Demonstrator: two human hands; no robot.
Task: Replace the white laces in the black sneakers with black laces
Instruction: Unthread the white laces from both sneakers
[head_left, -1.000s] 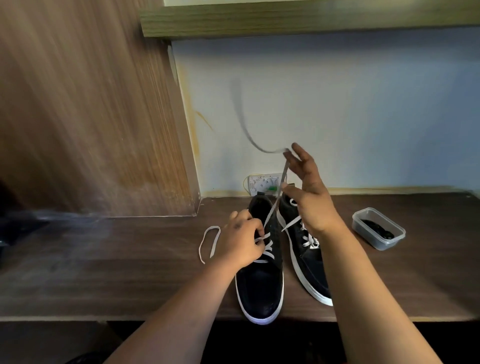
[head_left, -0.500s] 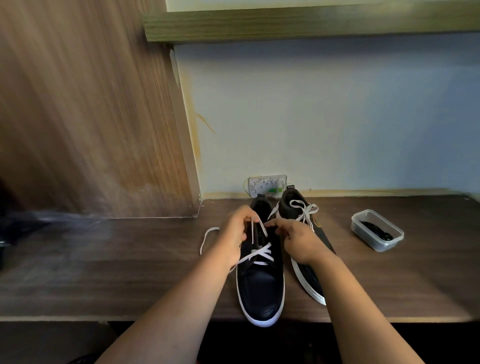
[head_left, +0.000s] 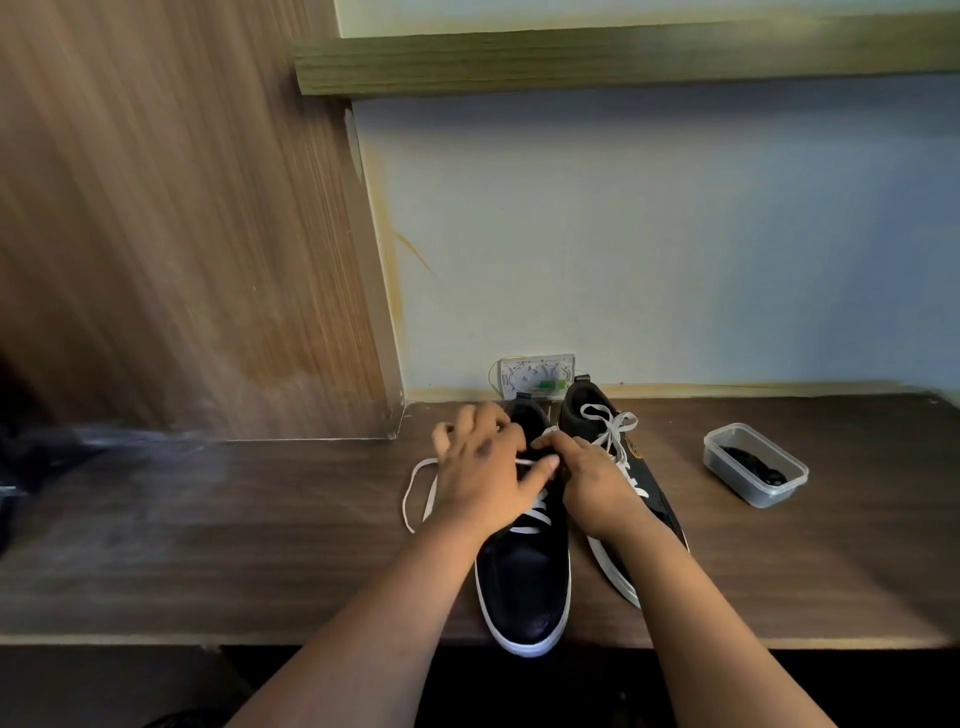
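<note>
The fingers (head_left: 545, 470) of the left hand (head_left: 483, 475) were curled over the throat of the near sneaker (head_left: 524, 571), with the thumb reaching across toward the other hand and meeting it at a strand of white lace (head_left: 524, 461); motion blur smeared the knuckles, so whether they actually pinched the lace could not be told. The right hand (head_left: 597, 488) had its fingers bent and drawn together, fingertips pressed at the same strand just above the eyelets, apparently pinching it. The near sneaker was smooth black leather with a glossy rounded toe and a white rubber sole rim, its toe reaching the front edge of the dark wood-grain table (head_left: 260, 545). A slack loop of flat white lace (head_left: 418, 488) trailed off the shoe's left side onto the table. The second sneaker (head_left: 639, 478) lay just beside it on the right, tilted, with its own white lace (head_left: 608, 423) tied in a loose bow near the collar. Well apart to the right stood a small clear plastic container (head_left: 756, 465), rectangular with rounded corners, holding a dark coil of black laces (head_left: 753, 462). Behind the shoes a white socket plate (head_left: 535, 374) sat low on the pale wall.
</note>
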